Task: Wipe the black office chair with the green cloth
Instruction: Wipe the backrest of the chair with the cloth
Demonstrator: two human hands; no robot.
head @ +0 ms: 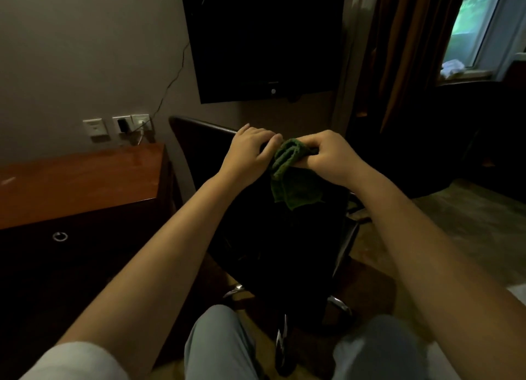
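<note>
Black chair (284, 237) at frame centre, back upright, top edge running left to right, left hand (250, 152) curled over that edge, right hand (330, 155) clenched round folded green cloth (290, 180), cloth's long axis near vertical, loose corners hanging down the chair back

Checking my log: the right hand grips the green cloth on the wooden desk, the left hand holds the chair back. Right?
No: the head view shows the right hand gripping the green cloth at the top of the chair back, not on the desk. The left hand does hold it.
</note>
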